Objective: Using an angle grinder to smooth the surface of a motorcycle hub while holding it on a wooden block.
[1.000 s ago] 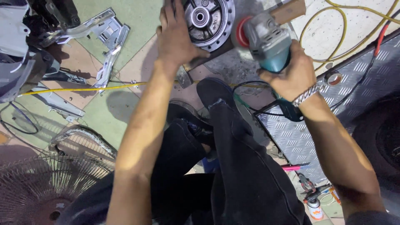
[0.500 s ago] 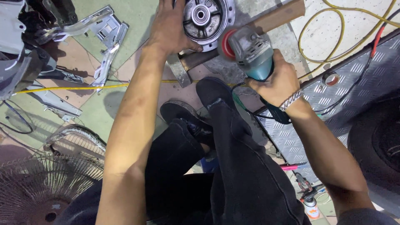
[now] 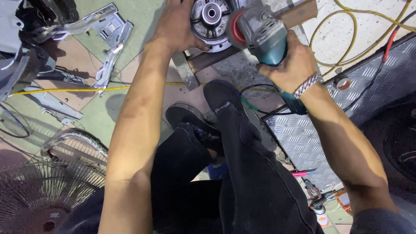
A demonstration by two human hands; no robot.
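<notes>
My left hand (image 3: 175, 26) presses on the left rim of a round grey metal hub (image 3: 212, 17) with a central bearing hole, lying on the floor at the top of the view. My right hand (image 3: 292, 65) grips the body of a teal angle grinder (image 3: 260, 34). The grinder's red-backed disc (image 3: 234, 30) sits against the hub's right edge. A silver chain bracelet (image 3: 307, 85) circles my right wrist. My legs in black trousers (image 3: 242, 173) and black shoes (image 3: 223, 97) stretch toward the hub.
A wooden block (image 3: 299, 11) lies behind the hub. Grey metal brackets (image 3: 108, 34) lie at upper left. A fan grille (image 3: 39, 195) sits lower left. Checker plate (image 3: 303, 134) covers the right. Yellow hose (image 3: 346, 26), cables and a small spray can (image 3: 320, 214) are nearby.
The grinder in my right hand has moved left and up until its disc meets the hub. My left hand has stayed on the hub's left side.
</notes>
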